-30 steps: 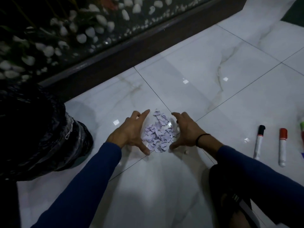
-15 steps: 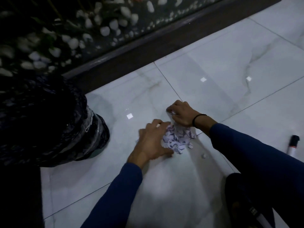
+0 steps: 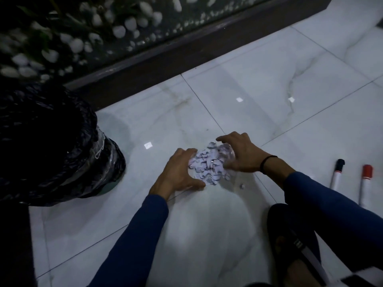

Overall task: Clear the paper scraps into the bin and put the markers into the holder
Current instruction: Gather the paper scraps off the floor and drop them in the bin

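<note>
Paper scraps (image 3: 209,165): I see a pale lilac heap on the marble floor (image 3: 207,235), cupped between my two hands
Left hand (image 3: 178,172): at the heap's left edge, fingers (image 3: 187,151) spread and curled round it, not clamped
Right hand (image 3: 241,155): arched over the heap's right side, fingers spread
Stray scrap (image 3: 241,186): just right of the heap
Bin (image 3: 62,146): black-lined, to the left, well apart
Markers: black-capped marker (image 3: 336,174) and red-capped marker (image 3: 365,183) lie right of my right sleeve
</note>
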Action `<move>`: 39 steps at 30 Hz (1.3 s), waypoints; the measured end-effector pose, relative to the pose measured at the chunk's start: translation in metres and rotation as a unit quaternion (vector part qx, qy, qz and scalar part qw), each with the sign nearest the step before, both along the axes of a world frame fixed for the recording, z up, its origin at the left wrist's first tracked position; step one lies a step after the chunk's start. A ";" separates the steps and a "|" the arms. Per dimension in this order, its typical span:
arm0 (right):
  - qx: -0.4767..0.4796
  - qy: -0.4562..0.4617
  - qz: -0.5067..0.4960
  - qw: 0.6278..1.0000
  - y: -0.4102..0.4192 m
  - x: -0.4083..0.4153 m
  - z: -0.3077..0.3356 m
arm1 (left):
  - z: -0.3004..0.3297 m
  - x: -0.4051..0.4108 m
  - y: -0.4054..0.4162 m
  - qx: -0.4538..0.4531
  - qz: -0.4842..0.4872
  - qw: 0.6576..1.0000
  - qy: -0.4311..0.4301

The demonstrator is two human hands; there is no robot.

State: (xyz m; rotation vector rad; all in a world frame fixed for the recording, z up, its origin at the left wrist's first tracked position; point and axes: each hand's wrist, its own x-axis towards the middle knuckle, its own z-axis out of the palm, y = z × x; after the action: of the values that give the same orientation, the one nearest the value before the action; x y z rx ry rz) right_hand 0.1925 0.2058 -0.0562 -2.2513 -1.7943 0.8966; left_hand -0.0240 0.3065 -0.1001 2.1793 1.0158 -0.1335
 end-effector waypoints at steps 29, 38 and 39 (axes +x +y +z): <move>-0.072 -0.051 -0.006 0.996 0.005 -0.012 -0.030 | 0.000 0.050 -0.001 0.064 -0.107 0.989 0.080; 0.015 -0.004 -0.066 0.998 0.001 -0.015 -0.037 | -0.017 0.062 -0.009 0.064 -0.063 0.996 -0.022; 0.022 -0.005 -0.067 0.997 0.001 -0.015 -0.037 | -0.015 0.063 -0.010 0.070 -0.054 0.996 -0.029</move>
State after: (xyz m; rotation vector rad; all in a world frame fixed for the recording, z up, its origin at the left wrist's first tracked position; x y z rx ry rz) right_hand 0.1776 0.2065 -0.0935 -2.3203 -1.6261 0.8145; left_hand 0.0387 0.2962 -0.1148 2.3510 0.9000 -0.0505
